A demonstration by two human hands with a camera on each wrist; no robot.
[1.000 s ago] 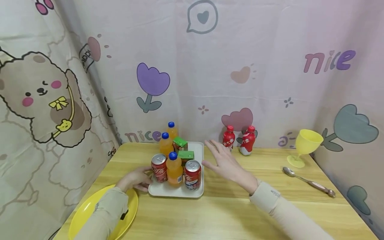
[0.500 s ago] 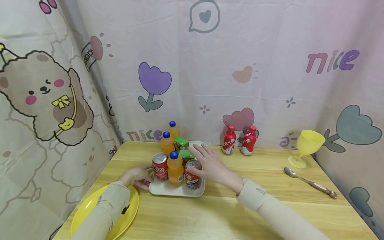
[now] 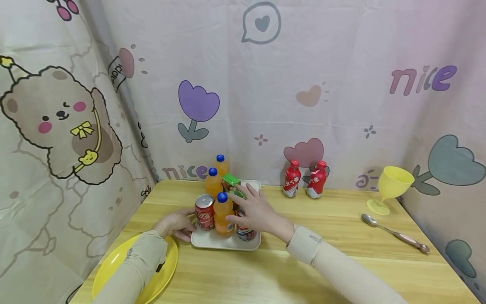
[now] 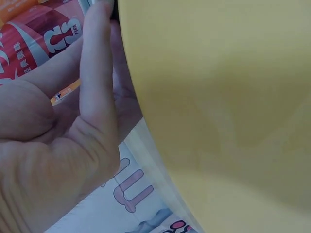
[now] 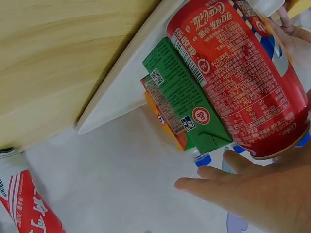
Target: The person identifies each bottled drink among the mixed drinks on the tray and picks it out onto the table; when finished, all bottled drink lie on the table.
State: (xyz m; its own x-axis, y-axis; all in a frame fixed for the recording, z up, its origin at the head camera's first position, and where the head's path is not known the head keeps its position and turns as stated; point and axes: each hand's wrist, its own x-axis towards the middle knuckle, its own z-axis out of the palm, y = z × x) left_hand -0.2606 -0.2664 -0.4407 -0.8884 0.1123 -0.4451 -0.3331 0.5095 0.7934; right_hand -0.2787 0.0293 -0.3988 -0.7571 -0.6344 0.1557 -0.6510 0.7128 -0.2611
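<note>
A white tray (image 3: 222,243) carries two red Coca-Cola cans, several orange-drink bottles with blue caps and green-topped drink cartons. My left hand (image 3: 176,226) rests at the tray's left edge beside the left can (image 3: 205,213); in the left wrist view its fingers (image 4: 97,73) lie close to that can, their contact with the tray partly hidden. Over the right front of the tray reaches my right hand (image 3: 256,211), fingers spread above the right can (image 5: 238,77) and a green carton (image 5: 187,97). Near its thumb stands the front orange bottle (image 3: 223,215).
Two red-and-white bottles, one of them this bottle (image 3: 317,179), stand at the table's back. A yellow goblet (image 3: 392,183) and a spoon (image 3: 395,234) are at the right. A yellow plate (image 3: 167,270) lies under the left forearm; a printed curtain (image 3: 247,105) hangs behind.
My right hand has moved left from beside the tray to above the right can and the cartons. The left hand stays at the tray's edge; the head view has shifted slightly.
</note>
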